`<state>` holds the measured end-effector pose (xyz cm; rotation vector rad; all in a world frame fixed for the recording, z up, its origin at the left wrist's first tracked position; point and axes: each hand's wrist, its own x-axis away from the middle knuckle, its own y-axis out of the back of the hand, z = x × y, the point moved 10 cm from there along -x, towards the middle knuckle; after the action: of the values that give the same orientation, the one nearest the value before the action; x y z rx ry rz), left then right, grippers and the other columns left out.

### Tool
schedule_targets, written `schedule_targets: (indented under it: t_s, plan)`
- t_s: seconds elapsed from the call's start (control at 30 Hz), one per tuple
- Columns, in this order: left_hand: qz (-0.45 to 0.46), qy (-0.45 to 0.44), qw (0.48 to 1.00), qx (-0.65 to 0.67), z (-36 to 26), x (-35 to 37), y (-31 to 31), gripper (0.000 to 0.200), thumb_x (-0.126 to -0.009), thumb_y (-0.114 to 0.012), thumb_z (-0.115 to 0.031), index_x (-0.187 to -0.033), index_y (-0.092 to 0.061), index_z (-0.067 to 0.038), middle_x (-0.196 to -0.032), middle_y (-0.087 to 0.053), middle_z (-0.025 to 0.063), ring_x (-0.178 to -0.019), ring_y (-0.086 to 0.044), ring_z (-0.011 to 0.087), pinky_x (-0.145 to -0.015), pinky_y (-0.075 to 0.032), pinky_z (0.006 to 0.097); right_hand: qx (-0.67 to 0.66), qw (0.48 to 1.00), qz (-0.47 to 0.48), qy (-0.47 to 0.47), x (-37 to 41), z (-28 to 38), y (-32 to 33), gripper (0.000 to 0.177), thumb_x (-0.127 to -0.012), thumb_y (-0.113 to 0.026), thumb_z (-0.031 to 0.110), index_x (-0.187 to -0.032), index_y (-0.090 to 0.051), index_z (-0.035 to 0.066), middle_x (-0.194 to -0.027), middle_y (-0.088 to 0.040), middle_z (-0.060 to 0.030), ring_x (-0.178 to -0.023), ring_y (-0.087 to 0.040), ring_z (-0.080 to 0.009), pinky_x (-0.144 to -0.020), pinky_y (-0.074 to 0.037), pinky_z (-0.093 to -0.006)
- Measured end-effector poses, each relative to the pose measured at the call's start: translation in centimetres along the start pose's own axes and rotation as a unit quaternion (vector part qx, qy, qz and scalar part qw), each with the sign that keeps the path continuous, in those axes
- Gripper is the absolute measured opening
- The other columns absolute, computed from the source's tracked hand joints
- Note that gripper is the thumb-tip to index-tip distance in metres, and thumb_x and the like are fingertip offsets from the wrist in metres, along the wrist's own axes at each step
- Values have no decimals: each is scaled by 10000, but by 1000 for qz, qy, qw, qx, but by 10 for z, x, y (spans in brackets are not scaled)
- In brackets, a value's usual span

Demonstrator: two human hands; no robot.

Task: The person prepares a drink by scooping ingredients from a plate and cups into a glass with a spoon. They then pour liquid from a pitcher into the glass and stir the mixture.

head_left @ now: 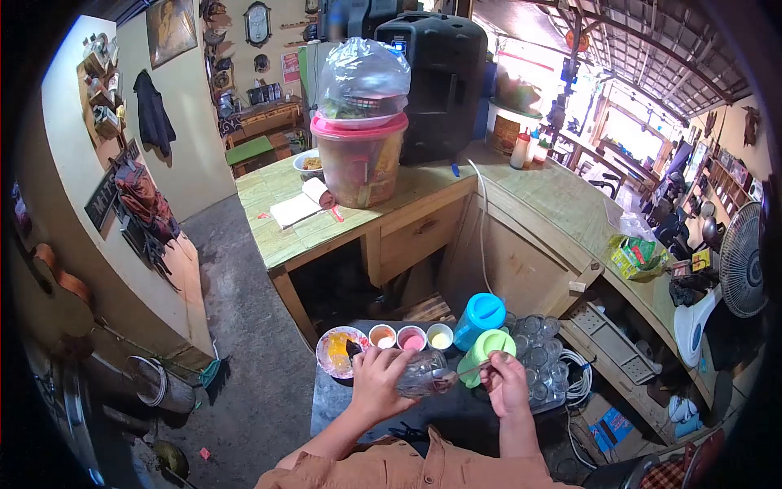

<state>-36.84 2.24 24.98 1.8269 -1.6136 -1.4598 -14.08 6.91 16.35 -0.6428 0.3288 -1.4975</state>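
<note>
My left hand (381,381) is wrapped around a clear drinking glass (422,380), which lies tilted on its side with its mouth to the right. My right hand (507,381) pinches the thin handle of what looks like a spoon (466,373), its far end at the glass's mouth. Just beyond my left hand is a patterned plate (323,346) with something yellow-orange and a dark item on it. Small cups with orange (382,335), pink (411,337) and pale yellow (440,337) contents stand beside it. Close to my right hand are a green pitcher (494,342) and a blue pitcher (482,314).
Several upturned glasses (541,359) crowd the tray at right. Behind stands a wooden counter (285,244) bearing a pink-lidded bucket (358,167), a black speaker (440,90) and sauce bottles (521,151). A fan (741,259) is far right; a coiled white cable (580,379) hangs near the glasses.
</note>
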Motion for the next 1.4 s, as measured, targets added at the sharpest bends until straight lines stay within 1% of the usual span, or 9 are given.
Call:
schedule_targets:
  t_s: [0.13, 0.3, 0.47, 0.63, 0.73, 0.9, 1.17, 1.3, 1.4]
  plan:
    - [9, -13, 1000, -3, -1, -3, -6, 788, -512, -859, -352, -1231, -604, -152, -1086, -619, 55, -1020, -530, 261, -851, -341, 449, 72, 994, 64, -47, 9, -24, -27, 161, -959, -600, 150, -943, -646, -4, -782, -646, -69, -608, -584, -116, -531, -458, -238]
    - [21, -15, 1000, -1, 1, -4, -2, 804, -510, -866, -358, -1242, -599, -159, -1080, -627, 52, -1014, -536, 258, -842, -347, 464, 21, 998, 51, -22, 1, 6, -10, 200, -984, -564, 160, -934, -645, -16, -761, -621, -67, -516, -466, -70, -463, -357, -217]
    - [44, -31, 999, 8, 0, -4, -6, 801, -515, -867, -367, -1245, -600, -175, -1086, -629, 45, -1024, -535, 254, -833, -352, 461, 149, 979, 111, -80, 5, -19, -37, 250, -997, -539, 189, -907, -651, -15, -607, -558, -29, -458, -413, -58, -441, -316, -204]
    - [58, -22, 998, 8, 7, -2, -11, 803, -525, -867, -375, -1256, -597, -183, -1104, -626, 41, -1052, -527, 252, -836, -356, 469, 119, 985, 116, -43, -16, 5, -18, 299, -1003, -529, 232, -914, -662, -21, -520, -500, -4, -413, -376, -45, -400, -265, -195]
    - [61, -34, 997, 17, 3, -4, -12, 805, -530, -870, -378, -1259, -595, -177, -1107, -624, 41, -1052, -528, 252, -837, -355, 472, 226, 963, 123, -82, -10, -15, -32, 281, -996, -533, 216, -903, -653, -20, -509, -474, 3, -407, -372, -47, -400, -248, -196]
    - [62, -12, 998, 8, 9, 1, -16, 799, -534, -877, -360, -1259, -595, -179, -1110, -621, 43, -1059, -527, 250, -845, -351, 475, 115, 986, 92, -85, -17, -7, -19, 255, -985, -547, 212, -919, -649, -12, -499, -450, 17, -408, -367, -44, -402, -252, -202]
    - [10, 10, 996, -88, 9, 3, -16, 839, -500, -898, -298, -1272, -587, -195, -1112, -602, 49, -1045, -521, 254, -846, -341, 467, -2, 985, 26, -172, -1, -36, -5, 268, -973, -577, 175, -1101, -615, -57, -884, -657, -86, -442, -351, -25, -405, -276, -186]
    - [-19, 33, 998, -53, 15, 2, -11, 862, -488, -900, -251, -1287, -580, -216, -1122, -599, 36, -1038, -517, 244, -865, -336, 460, 4, 983, 47, -177, 7, -41, -21, 268, -976, -565, 159, -1115, -606, -67, -873, -648, -78, -443, -357, -28, -421, -292, -185]
    - [-5, 1, 996, -88, 5, 0, -15, 875, -492, -896, -262, -1303, -572, -221, -1125, -600, 30, -1038, -519, 243, -856, -331, 461, -4, 984, 37, -174, 10, -55, -29, 240, -985, -545, 152, -1077, -626, -54, -706, -575, -33, -437, -356, -40, -428, -294, -202]
